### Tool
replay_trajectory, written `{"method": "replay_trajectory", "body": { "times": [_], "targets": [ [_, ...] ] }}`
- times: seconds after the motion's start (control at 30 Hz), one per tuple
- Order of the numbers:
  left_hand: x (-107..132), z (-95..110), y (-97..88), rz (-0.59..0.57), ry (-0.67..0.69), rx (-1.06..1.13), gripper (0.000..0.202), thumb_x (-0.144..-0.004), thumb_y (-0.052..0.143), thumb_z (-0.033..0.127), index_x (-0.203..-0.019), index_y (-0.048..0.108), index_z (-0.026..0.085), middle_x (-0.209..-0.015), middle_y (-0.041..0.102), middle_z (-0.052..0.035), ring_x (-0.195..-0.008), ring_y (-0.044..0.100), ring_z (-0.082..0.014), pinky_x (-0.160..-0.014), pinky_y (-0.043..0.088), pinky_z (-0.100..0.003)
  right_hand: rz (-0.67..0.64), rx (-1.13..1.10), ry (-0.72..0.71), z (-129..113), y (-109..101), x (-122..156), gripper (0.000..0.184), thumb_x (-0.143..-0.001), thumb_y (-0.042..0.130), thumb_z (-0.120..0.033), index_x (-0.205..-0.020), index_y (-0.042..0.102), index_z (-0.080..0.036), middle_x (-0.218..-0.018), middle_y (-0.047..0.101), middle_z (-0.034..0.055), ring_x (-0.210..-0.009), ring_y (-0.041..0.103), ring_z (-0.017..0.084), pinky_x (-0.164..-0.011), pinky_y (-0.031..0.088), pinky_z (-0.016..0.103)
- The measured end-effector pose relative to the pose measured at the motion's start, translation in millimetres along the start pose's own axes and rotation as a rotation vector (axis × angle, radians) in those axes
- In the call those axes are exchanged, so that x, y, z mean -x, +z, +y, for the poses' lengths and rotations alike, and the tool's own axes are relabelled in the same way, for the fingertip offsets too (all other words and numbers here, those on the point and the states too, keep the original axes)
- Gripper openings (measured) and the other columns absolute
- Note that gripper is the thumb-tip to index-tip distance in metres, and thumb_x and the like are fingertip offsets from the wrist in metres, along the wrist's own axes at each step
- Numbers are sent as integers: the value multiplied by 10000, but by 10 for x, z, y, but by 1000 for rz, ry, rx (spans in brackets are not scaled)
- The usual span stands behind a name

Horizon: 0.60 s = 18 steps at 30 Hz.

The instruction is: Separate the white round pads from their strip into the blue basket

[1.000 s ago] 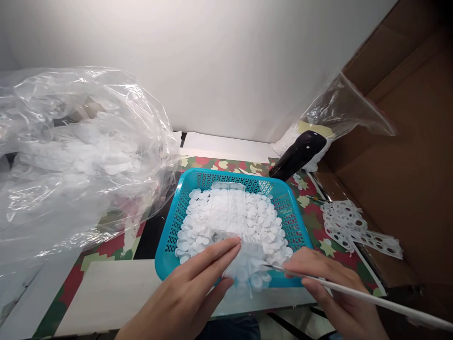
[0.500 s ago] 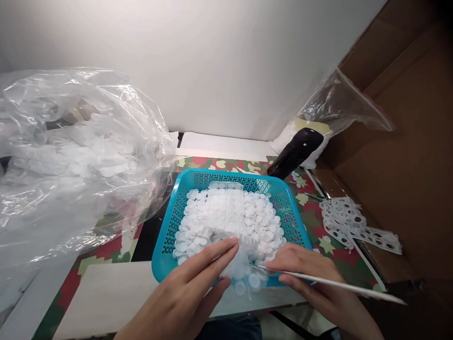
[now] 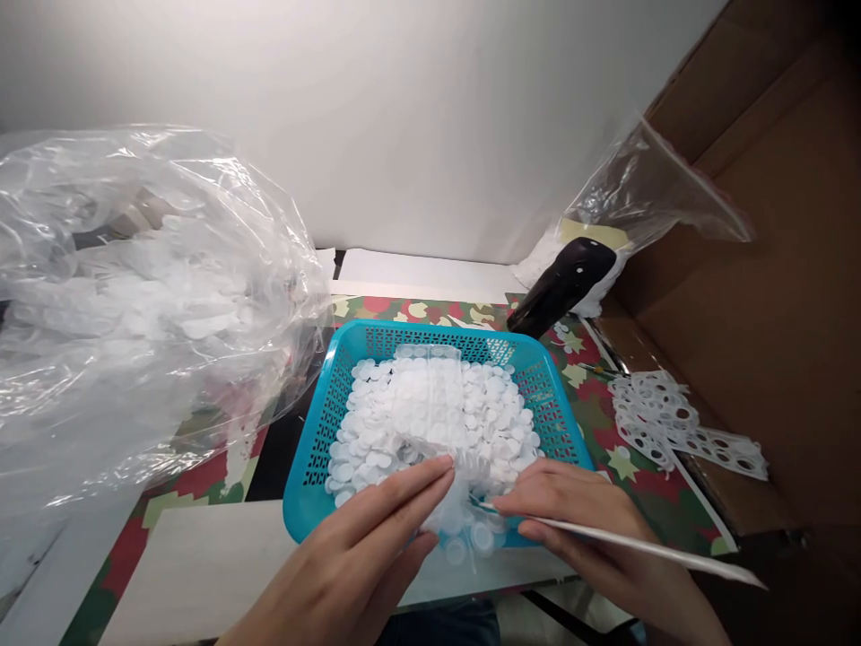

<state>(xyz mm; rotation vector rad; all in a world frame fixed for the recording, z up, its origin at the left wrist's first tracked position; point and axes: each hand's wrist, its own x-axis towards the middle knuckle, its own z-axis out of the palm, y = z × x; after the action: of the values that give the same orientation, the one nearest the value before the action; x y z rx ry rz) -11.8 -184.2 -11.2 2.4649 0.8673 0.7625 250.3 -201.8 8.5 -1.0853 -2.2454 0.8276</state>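
A blue plastic basket (image 3: 306,449) in the middle of the head view is heaped with small white round discs (image 3: 494,417). On the heap lies a translucent strip of discs (image 3: 430,386), running down toward my hands. My left hand (image 3: 383,516) holds the near part of the translucent sheet (image 3: 464,525) at the basket's front rim, fingers closed over it. In my right hand (image 3: 571,511) is a slim white tool (image 3: 646,538) with a thin tip. Its tip meets the sheet beside my left fingers; the exact contact is hidden.
A large clear plastic bag (image 3: 168,314) of white pieces stands at left. At right are punched-out white sheet scraps (image 3: 656,417), a black handle-shaped object (image 3: 565,278), a clear bag (image 3: 639,197) and a cardboard box (image 3: 760,269). Patterned covering (image 3: 612,449) lies under the basket.
My right hand and the slim tool have shifted slightly left, toward my left fingers. My left hand stays on the sheet almost unmoved.
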Motion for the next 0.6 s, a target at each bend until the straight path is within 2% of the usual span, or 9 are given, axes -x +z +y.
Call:
{"method": "replay_trajectory", "body": {
  "times": [0.43, 0.6],
  "targets": [
    [14, -14, 14, -13, 10, 11, 513, -912, 467, 117, -1401, 333, 194, -1413, 420, -37, -1234, 469, -162, -1041, 402, -261, -15, 39, 18, -43, 38, -50, 187, -927, 498, -170, -1084, 595, -199, -942, 673, 37, -854, 595, 157, -791, 434, 288],
    [27, -4, 30, 13, -8, 5, 512, -914, 469, 127, -1402, 340, 213, -1396, 445, -38, -1210, 496, -180, -1026, 430, -276, -52, 76, -23, -90, 68, -135, 185, -951, 461, -217, -1068, 600, -179, -925, 684, 37, -810, 598, 162, -742, 438, 294]
  ]
}}
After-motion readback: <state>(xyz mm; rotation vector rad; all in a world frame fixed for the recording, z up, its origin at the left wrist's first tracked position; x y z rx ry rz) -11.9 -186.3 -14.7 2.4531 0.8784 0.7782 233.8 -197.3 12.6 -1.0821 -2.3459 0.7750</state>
